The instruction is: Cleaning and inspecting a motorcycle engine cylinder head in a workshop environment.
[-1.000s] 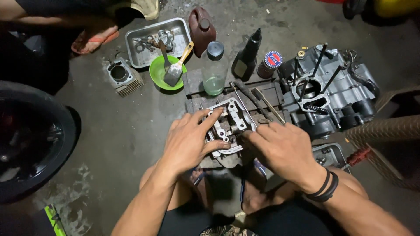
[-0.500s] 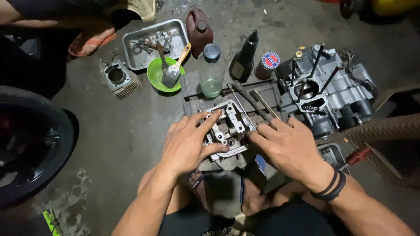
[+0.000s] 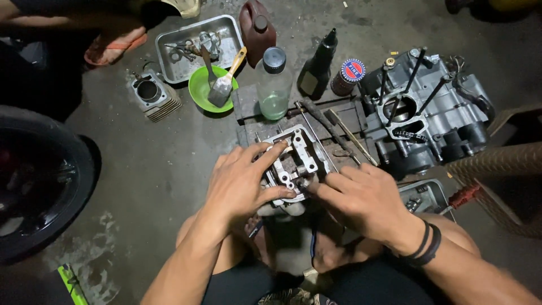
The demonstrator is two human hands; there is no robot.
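A metal engine cylinder head (image 3: 297, 160) rests on a wooden block in front of my knees. My left hand (image 3: 240, 183) clamps its left side, fingers spread over the top and thumb along its near edge. My right hand (image 3: 361, 197) lies against its right near corner, fingertips pressed onto a small part there. What is under those fingertips is hidden.
An engine crankcase (image 3: 420, 116) with long studs stands at the right. A clear bottle (image 3: 273, 85), a black bottle (image 3: 317, 65), a small tin (image 3: 348, 76), a green bowl with brush (image 3: 210, 90), a metal tray (image 3: 197, 45), a finned cylinder (image 3: 152, 96), a tyre (image 3: 39, 186) at left.
My right hand has slid left, closer to the cylinder head's near corner. My left hand keeps its grip, with the fingers shifted slightly.
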